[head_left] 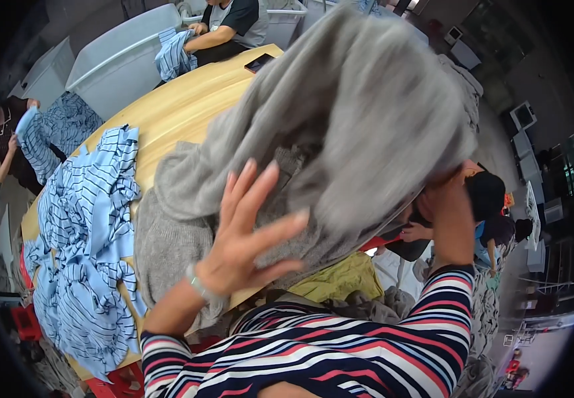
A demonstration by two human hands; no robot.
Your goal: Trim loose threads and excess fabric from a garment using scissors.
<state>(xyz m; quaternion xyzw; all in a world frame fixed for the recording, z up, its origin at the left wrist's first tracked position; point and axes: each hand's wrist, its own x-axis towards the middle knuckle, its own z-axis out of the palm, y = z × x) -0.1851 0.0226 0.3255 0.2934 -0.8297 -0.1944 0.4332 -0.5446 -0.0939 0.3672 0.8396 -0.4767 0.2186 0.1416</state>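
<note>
A grey knit garment [393, 113], blurred by motion, is raised in front of me and spreads across the middle of the view. My right hand [447, 180] is at its right edge and holds it up; the cloth covers the fingers. Below the raised cloth, my left hand [244, 249] has its fingers spread and grips nothing. It is over more grey knitwear [171, 232] lying on the wooden table [194, 99]. Whether the left fingertips touch the cloth, I cannot tell.
Blue striped garments [88, 199] are heaped on the table's left side. A phone [259, 63] lies near the far edge. White bins [124, 56] stand beyond. Co-workers handle blue striped cloth at far left and back; others sit at right. Yellow-green cloth [340, 278] lies near me.
</note>
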